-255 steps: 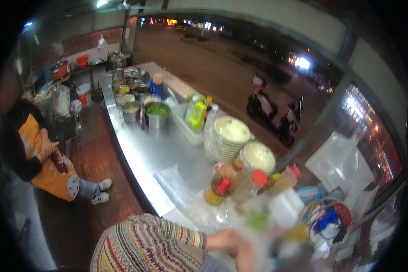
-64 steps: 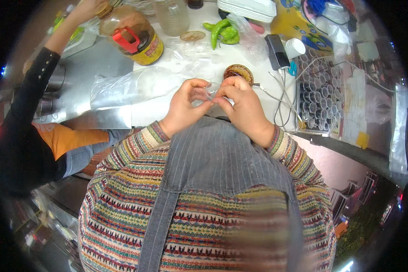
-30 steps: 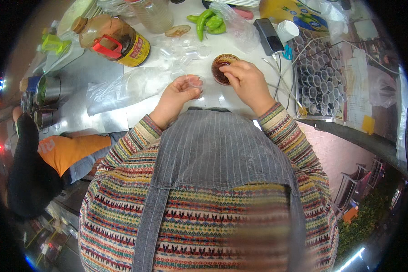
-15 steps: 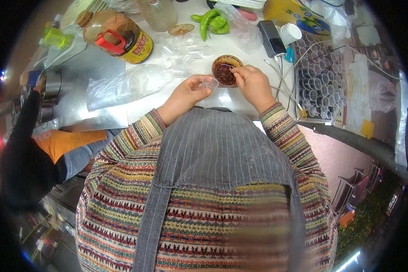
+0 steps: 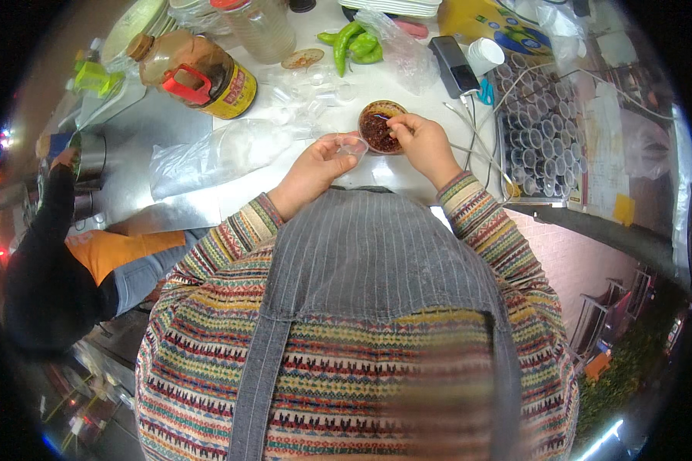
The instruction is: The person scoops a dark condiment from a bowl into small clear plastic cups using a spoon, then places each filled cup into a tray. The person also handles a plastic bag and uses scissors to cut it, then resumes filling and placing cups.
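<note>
My left hand (image 5: pixel 315 170) is closed round the side of a small clear plastic cup (image 5: pixel 354 146), fingertips and thumb on its wall. The cup sits just left of a round bowl (image 5: pixel 382 149) of dark red chilli sauce (image 5: pixel 376 127). Over the bowl's right rim, my right hand (image 5: pixel 427 147) pinches a thin, shiny spoon. Most of this spoon is hidden by my fingers, and its lower end cannot be made out against the sauce. A clear plastic bag (image 5: pixel 238 146) and several loose clear cups (image 5: pixel 304 96) lie left of and beyond my left hand.
A big jug (image 5: pixel 200 73) with a red handle stands at far left. Green peppers (image 5: pixel 354 44) lie at the back. At right are a black device (image 5: pixel 452 65), white cables (image 5: pixel 480 142) and a tray of filled cups (image 5: pixel 542 138). A person (image 5: pixel 50 269) works by a pot (image 5: pixel 92 157) at left.
The whole view has shifted slightly, so the table things sit a little lower. Both hands keep their grips, at the cup and over the sauce bowl.
</note>
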### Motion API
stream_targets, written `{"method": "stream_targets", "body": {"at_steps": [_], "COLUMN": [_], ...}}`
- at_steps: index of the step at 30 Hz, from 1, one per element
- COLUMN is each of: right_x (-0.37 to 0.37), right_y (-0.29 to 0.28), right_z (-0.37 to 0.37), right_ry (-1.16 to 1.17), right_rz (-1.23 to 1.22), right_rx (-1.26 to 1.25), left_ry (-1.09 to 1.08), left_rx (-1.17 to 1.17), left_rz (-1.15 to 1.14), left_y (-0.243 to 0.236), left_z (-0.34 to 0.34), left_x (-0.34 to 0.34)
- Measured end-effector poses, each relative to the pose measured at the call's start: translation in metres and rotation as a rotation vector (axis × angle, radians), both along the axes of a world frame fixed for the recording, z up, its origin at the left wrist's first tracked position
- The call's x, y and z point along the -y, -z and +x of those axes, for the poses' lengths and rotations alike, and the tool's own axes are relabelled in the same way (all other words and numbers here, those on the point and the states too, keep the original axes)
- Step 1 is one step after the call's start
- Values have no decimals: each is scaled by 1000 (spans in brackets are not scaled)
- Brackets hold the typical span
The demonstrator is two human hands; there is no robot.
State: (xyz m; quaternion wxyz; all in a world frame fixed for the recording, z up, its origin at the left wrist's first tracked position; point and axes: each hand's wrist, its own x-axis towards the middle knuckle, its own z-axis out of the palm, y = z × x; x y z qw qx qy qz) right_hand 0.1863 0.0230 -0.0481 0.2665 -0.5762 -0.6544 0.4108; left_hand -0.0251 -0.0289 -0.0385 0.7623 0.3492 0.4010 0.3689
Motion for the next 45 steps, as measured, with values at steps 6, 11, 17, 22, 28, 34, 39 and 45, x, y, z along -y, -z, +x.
{"method": "stream_targets", "body": {"at_steps": [6, 11, 17, 22, 28, 34, 39, 45], "right_x": [-2, -3, -1, 2, 17, 24, 31, 35], "right_y": [2, 1, -6, -37, -79, -85, -82, -85], "right_z": [3, 11, 21, 25, 20, 8, 5, 8], "right_ry": [64, 121, 194, 217, 249, 223, 201, 117], "right_rz": [-104, -185, -148, -73, -11, 115, 181, 333], "right_rx": [-148, -218, -300, -372, -439, -501, -488, -268], "left_ry": [-20, -16, -127, -175, -226, -220, -206, -207], "left_rx": [32, -20, -370, -793, -635, -222, -41, -2], "left_rz": [-5, -16, 194, 545, 536, 349, 302, 281], "left_y": [2, 3, -3, -9, -17, -21, -23, -29], "left_z": [-1, -3, -1, 6, 24, 32, 35, 35], "left_x": [1, 2, -1, -17, -27, -28, -29, -27]}}
